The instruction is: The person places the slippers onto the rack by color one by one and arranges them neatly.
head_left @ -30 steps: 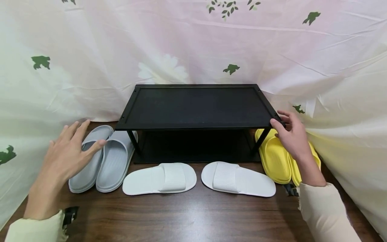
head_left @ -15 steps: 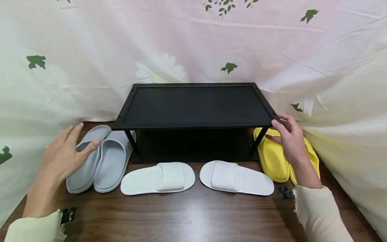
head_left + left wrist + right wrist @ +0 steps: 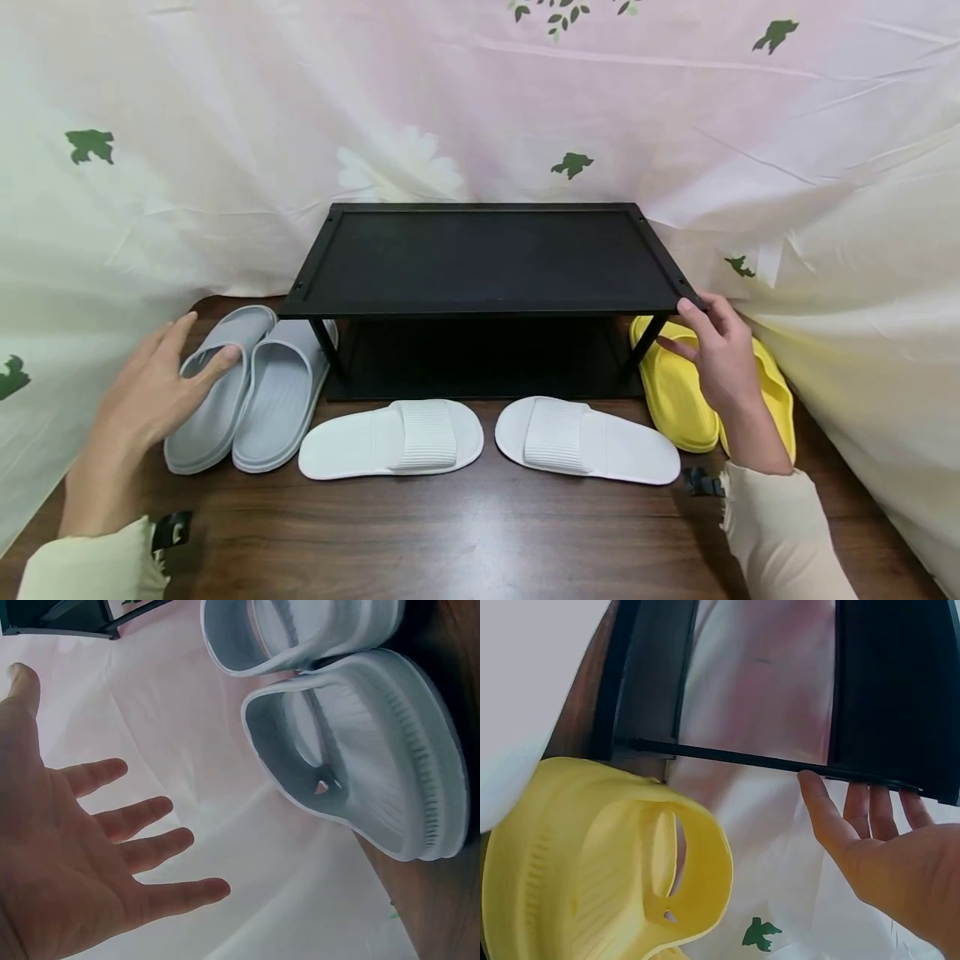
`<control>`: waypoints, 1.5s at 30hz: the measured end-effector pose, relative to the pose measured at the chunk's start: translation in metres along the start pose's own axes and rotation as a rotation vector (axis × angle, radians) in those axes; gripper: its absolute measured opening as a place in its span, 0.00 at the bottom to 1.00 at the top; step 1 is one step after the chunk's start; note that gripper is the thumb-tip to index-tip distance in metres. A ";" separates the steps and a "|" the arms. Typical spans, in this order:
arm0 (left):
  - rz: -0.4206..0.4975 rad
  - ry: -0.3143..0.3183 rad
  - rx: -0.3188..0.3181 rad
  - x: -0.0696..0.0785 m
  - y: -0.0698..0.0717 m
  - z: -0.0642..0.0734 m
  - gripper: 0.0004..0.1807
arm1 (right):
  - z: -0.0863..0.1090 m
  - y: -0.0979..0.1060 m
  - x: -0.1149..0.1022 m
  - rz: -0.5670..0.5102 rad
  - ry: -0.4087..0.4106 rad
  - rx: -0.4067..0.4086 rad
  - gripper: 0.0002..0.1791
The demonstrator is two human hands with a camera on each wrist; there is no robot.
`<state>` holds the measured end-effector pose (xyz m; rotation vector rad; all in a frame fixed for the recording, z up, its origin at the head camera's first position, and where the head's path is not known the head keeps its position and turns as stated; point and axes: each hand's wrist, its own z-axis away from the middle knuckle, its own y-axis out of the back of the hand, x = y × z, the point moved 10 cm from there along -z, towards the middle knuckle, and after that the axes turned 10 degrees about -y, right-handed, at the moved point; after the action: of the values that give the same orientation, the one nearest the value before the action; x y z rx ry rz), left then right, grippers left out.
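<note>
A black two-tier shoe rack (image 3: 483,260) stands against the cloth backdrop. At its front right corner my right hand (image 3: 723,354) grips the top shelf's edge, thumb on top and fingers along the side and below. In the right wrist view, the fingertips of that hand (image 3: 900,855) meet the rack's edge (image 3: 900,697). My left hand (image 3: 146,392) is held with spread fingers over the outer of two grey slippers (image 3: 279,400), apart from them in the left wrist view. Palm and fingers of the left hand (image 3: 82,855) hold nothing.
Two white slippers (image 3: 360,446) lie toe to toe before the rack. Yellow slippers (image 3: 675,396) sit right of it, partly hidden by my right arm. Patterned cloth (image 3: 480,100) encloses the back and sides of the brown wooden surface (image 3: 450,542).
My left hand has drifted slightly left. My right hand stays at the rack's corner, its grip shifted a little lower, with one finger now reaching beneath the shelf. The slippers have not moved.
</note>
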<state>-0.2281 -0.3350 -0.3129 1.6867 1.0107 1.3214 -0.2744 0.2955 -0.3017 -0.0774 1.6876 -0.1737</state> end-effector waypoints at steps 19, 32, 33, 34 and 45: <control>0.054 0.027 -0.050 -0.032 -0.021 -0.001 0.54 | 0.000 0.004 0.004 -0.018 0.006 0.038 0.08; 0.060 0.054 -0.081 -0.046 -0.030 0.001 0.52 | 0.000 0.002 0.003 -0.004 0.021 0.015 0.08; 0.060 0.064 -0.084 -0.047 -0.032 0.001 0.53 | -0.001 0.002 0.003 -0.002 0.021 0.014 0.08; 0.061 0.071 -0.089 -0.049 -0.034 0.001 0.53 | -0.001 0.002 0.003 0.003 0.021 0.015 0.08; 0.069 0.079 -0.087 -0.058 -0.043 0.002 0.55 | -0.001 0.004 0.004 0.003 0.017 0.028 0.07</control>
<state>-0.2407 -0.3702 -0.3743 1.6285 0.9332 1.4655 -0.2754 0.2984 -0.3062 -0.0521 1.7021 -0.1964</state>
